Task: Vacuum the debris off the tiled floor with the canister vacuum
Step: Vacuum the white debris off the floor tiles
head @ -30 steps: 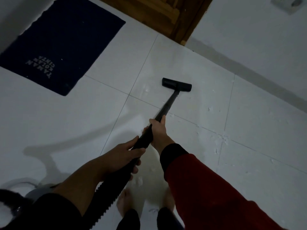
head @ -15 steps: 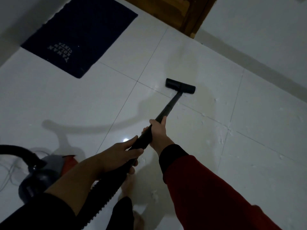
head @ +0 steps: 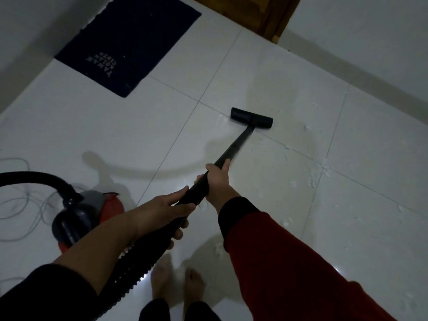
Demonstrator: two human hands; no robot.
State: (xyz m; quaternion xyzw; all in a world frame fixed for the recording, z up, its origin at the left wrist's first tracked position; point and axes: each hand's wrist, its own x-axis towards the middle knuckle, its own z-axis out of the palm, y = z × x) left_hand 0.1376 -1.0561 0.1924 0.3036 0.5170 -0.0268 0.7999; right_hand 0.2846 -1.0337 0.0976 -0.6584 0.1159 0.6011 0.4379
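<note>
Debris point(head: 325, 169), little white flakes, is lying scattered over the white tiled floor point(head: 370, 205), thickest around the grout crossing to the right of the wand, with a few more bits near the person's bare feet point(head: 178, 283). Canister vacuum point(head: 85, 212), red and dark grey, is sitting on the floor off to the left, with its black hose point(head: 30, 177) arching up out of it and a thin pale cord point(head: 20, 205) looping on the tiles beside it. Person is holding the black wand point(head: 234, 149) with both hands: right hand point(head: 216, 181) is wrapping its fingers round the tube further up, thumb lying along it, while the left hand point(head: 165, 210) is gripping lower down, right where the ribbed hose joins. Floor nozzle point(head: 251, 117) is resting flat on the tiles at the far end of the wand, just past a grout line, with a small fleck sitting at its left end. Dark blue doormat point(head: 129, 42) with pale lettering is lying up by the wall, well apart from the nozzle, and a wooden door frame point(head: 275, 19) is showing at the top.
</note>
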